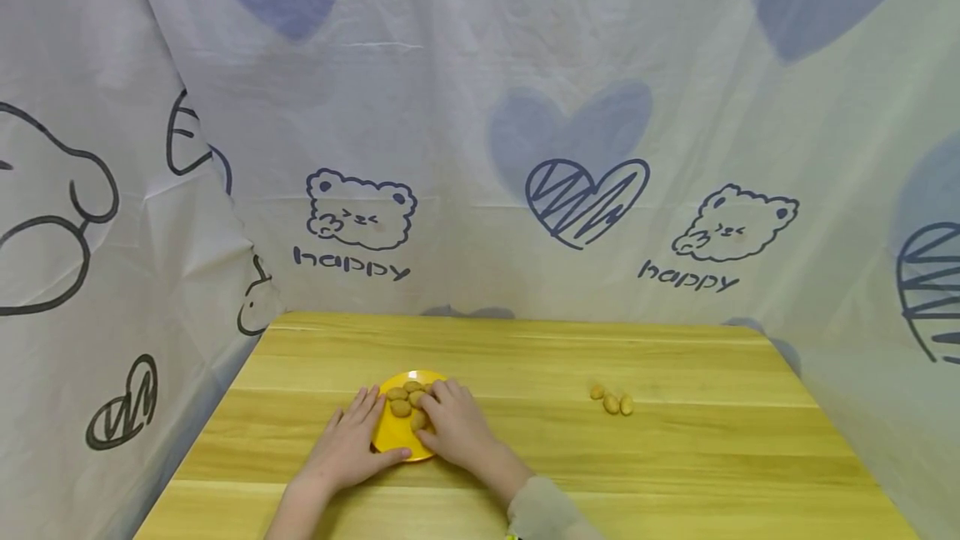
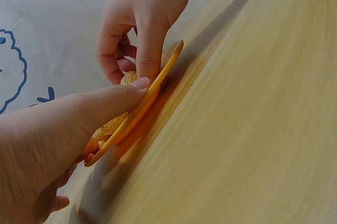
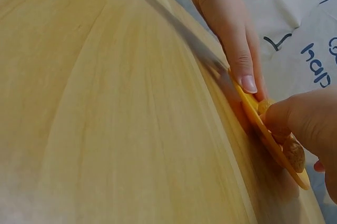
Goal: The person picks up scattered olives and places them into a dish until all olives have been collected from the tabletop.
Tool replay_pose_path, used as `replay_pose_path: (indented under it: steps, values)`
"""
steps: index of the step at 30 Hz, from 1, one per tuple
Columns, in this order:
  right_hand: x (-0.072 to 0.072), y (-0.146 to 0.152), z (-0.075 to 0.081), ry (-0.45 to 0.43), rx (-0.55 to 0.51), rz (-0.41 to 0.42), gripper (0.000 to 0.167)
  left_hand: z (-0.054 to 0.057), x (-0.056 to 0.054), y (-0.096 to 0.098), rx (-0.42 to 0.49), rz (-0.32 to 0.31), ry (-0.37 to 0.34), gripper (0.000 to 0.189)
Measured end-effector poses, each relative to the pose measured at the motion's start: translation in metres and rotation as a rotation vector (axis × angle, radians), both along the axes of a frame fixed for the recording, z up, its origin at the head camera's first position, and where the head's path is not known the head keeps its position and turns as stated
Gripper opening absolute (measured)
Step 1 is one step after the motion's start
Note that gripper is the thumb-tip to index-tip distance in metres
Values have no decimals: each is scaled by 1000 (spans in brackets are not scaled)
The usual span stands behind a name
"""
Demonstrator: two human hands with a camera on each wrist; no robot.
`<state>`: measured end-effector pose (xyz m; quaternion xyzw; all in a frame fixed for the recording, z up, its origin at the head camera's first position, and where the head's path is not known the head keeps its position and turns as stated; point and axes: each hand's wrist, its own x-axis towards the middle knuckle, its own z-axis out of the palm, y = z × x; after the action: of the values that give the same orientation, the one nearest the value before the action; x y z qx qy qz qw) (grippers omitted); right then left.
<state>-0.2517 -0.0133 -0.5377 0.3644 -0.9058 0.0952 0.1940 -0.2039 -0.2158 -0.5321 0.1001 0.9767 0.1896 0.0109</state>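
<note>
A round yellow plate (image 1: 390, 433) lies on the table and holds several tan, wrinkled walnuts (image 1: 401, 408). My left hand (image 1: 347, 448) rests at the plate's left side, fingers straight against the rim and thumb along the front edge. In the left wrist view, the left thumb (image 2: 113, 103) lies on the rim. My right hand (image 1: 455, 430) reaches over the plate's right side, its curled fingers and thumb pinching a walnut there. The right wrist view shows the right hand (image 3: 310, 118) low over the plate, beside another walnut (image 3: 294, 154); its fingers partly hide the held one.
Three more walnuts (image 1: 611, 403) lie in a group on the wooden table (image 1: 540, 473), to the right of the plate. A white cloth (image 1: 465, 148) with hearts and bear drawings hangs behind the table's far edge and along its sides.
</note>
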Motion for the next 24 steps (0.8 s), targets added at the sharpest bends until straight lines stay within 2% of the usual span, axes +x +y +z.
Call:
replay_pose_path:
  steps: [14,24]
  values:
    - [-1,-8,-2,2,6,-39,32,2,2,1,-6,-1,17,104]
    - [-3,-11,-1,17,-16,-37,21,1,2,1,-12,-2,21,104]
